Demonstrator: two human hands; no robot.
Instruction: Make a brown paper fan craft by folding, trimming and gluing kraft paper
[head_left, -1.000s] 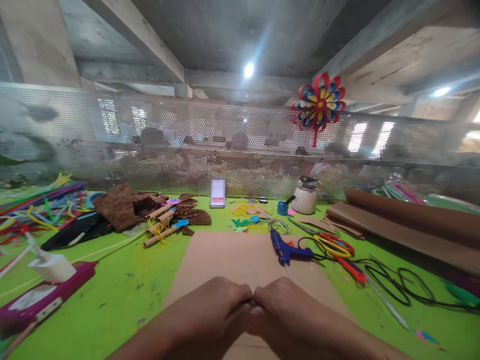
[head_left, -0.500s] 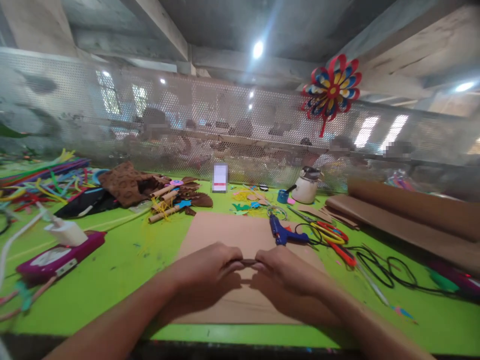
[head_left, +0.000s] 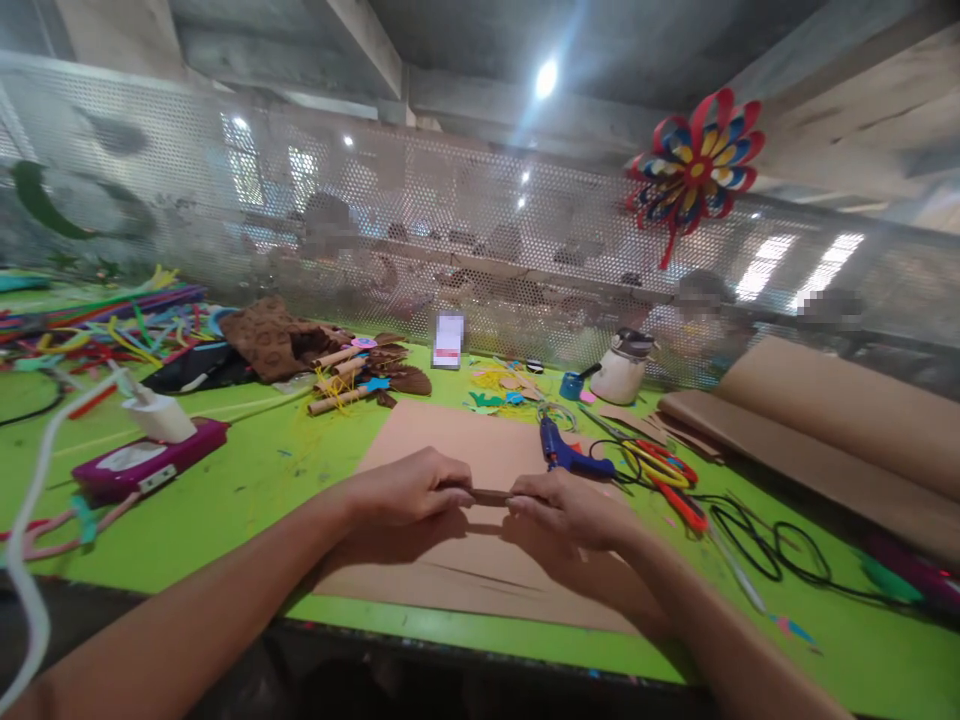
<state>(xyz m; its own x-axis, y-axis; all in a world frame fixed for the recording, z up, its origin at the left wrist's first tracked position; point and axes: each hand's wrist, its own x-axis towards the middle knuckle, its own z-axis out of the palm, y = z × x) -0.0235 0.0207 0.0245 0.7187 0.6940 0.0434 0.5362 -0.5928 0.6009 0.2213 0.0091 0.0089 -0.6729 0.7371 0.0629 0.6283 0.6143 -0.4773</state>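
Under a grey concrete ceiling (head_left: pixel 480 45), a mesh panel (head_left: pixel 420 210) stood behind a green counter (head_left: pixel 225 520), with a paper flower (head_left: pixel 697 170) at its top on the right. On the counter lay a brown sheet (head_left: pixel 450 435), its near side close to the front edge. Over the middle of it, a narrow brown strip (head_left: pixel 491 497) spanned the gap between the left hand (head_left: pixel 420 487) and the right hand (head_left: pixel 570 508). Each hand pinched one end between thumb and fingers. The strip's shadow (head_left: pixel 487 529) fell on the sheet, so it seemed raised off it. Whether it was flat or rolled could not be told.

The strip looked liable to crease if the hands pushed inward, or to tear or slip from the fingers if they pulled unevenly. The glue gun (head_left: pixel 562 455) lay partly on the sheet, just beyond the right hand; a careless reach could knock it or, were it hot, burn the fingers. Whether it was powered did not show. Dragging the sheet might also shift the gun towards the scissors (head_left: pixel 667 470).

No brand or wording could be read: the phone (head_left: pixel 448 340) had a blurred screen, and the power strip (head_left: pixel 142 460) showed only a pale patch on top.
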